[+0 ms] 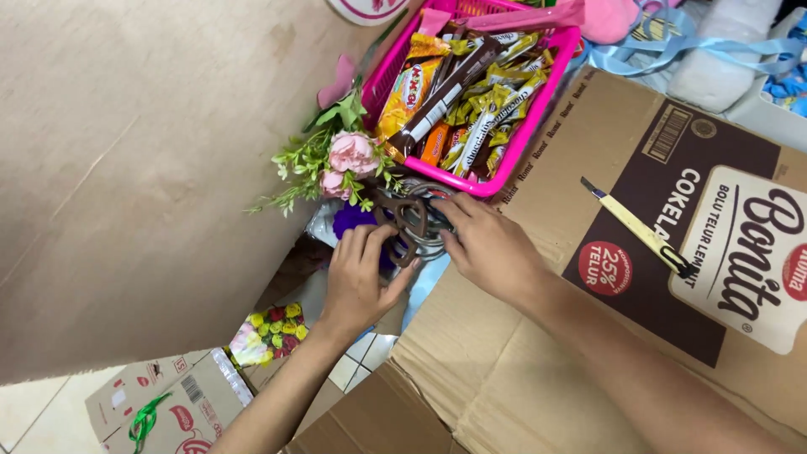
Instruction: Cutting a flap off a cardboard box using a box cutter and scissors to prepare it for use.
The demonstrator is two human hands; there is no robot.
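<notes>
Both my hands meet just below a pink plastic basket (531, 118) full of snack bars and candy packets. My left hand (360, 277) rests its fingers on a brown scissors-like handle (405, 217) and something purple (353, 220). My right hand (487, 244) reaches in from the right, its fingertips on the same brown handle beside a coil of silvery wire or tape (429, 240). Whether either hand truly grips the handle cannot be told. Pink artificial roses with green leaves (345, 160) lie right above my left hand.
A flattened brown cardboard box (588, 336) lies under my right arm, with a yellow utility knife (639, 229) on it. A beige wall fills the left. Smaller cartons (168, 403) and a flowered packet (271, 332) sit on the tiled floor. Blue ribbon (672, 46) lies at top right.
</notes>
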